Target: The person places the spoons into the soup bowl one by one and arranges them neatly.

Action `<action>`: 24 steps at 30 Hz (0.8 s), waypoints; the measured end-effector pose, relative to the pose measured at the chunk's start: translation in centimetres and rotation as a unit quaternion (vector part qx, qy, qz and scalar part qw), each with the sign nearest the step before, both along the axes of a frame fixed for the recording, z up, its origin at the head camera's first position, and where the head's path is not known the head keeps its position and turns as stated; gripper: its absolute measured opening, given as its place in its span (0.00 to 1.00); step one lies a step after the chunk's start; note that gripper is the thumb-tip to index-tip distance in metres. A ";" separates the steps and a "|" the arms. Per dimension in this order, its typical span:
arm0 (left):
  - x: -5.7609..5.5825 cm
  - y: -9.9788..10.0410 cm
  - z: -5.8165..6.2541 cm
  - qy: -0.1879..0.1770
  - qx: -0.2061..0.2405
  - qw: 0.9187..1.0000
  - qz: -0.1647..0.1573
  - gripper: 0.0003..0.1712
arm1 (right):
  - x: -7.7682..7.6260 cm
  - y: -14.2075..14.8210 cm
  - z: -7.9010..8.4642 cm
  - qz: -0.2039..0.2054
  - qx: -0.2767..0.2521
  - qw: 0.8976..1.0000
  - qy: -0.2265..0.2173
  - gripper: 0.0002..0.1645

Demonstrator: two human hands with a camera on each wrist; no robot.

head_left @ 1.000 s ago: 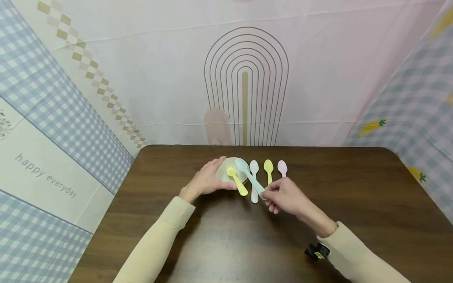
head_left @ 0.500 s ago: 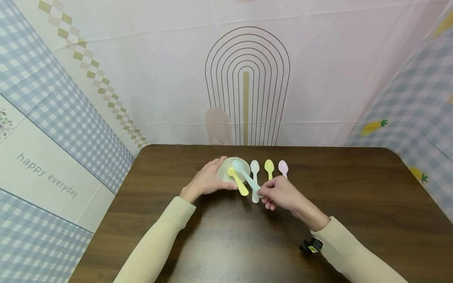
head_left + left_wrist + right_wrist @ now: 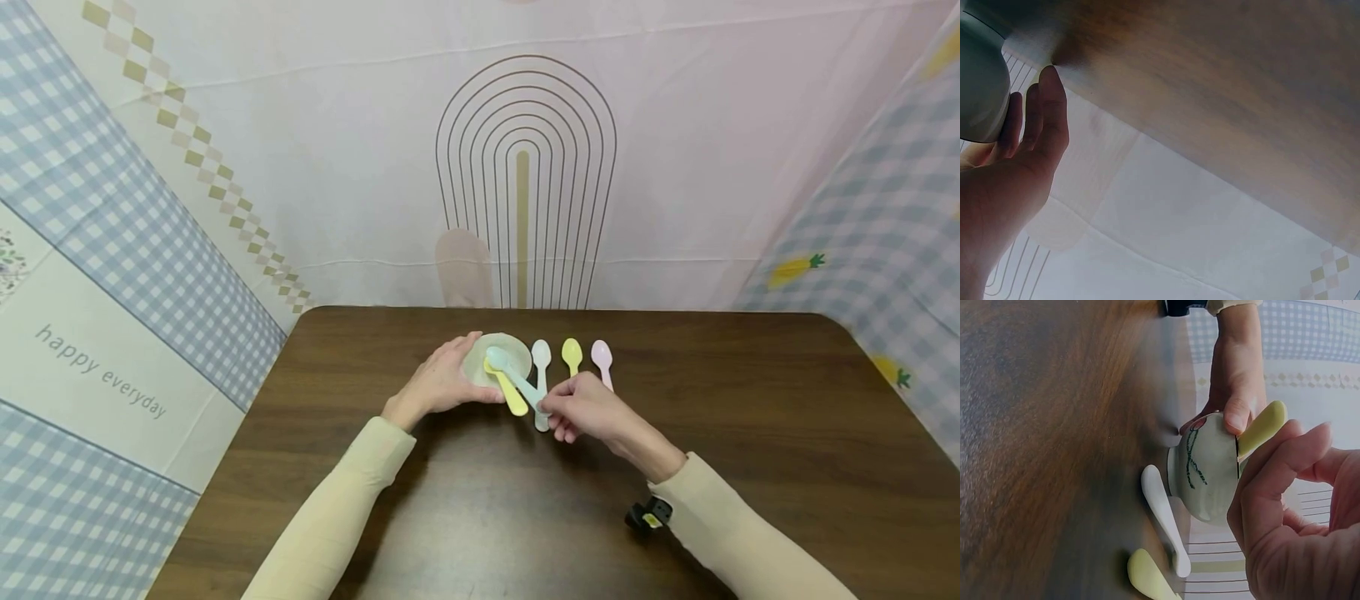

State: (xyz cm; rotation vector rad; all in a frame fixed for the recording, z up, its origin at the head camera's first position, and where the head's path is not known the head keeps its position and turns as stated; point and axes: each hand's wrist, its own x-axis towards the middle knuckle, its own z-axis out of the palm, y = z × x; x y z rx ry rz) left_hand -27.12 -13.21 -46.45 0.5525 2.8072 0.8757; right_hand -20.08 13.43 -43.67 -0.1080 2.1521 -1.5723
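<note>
My left hand (image 3: pixel 444 382) holds the side of a pale bowl (image 3: pixel 519 348), thumb at the near side and fingers round the far side. A yellow spoon (image 3: pixel 514 402) leans in the bowl, its handle sticking out over the rim toward me. Between thumb and fingertips my right hand (image 3: pixel 587 408) pinches the handle end of a light blue spoon (image 3: pixel 516 379). The blue spoon's head is over the bowl, beside the yellow one; whether they touch I cannot tell. In the right wrist view, green line drawings mark the bowl (image 3: pixel 1210 481), and my right hand (image 3: pixel 1300 506) hides the blue spoon.
Right of the bowl, a white spoon (image 3: pixel 541 353), a second yellow spoon (image 3: pixel 572 353) and a pink spoon (image 3: pixel 602 353) lie in a row on the dark wooden table (image 3: pixel 465 508). A patterned cloth (image 3: pixel 360 167) hangs behind the table's far edge.
My right hand has moved left with the light blue spoon, bringing its head from the bowl's right rim to above the middle of the bowl. My left hand and the bowl stay put.
</note>
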 end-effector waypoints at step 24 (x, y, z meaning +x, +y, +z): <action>0.0 -0.2 0.1 -0.004 0.005 1.000 -0.005 0.70 | -0.9 -1.4 -0.7 -0.018 -0.039 0.997 -0.069 0.21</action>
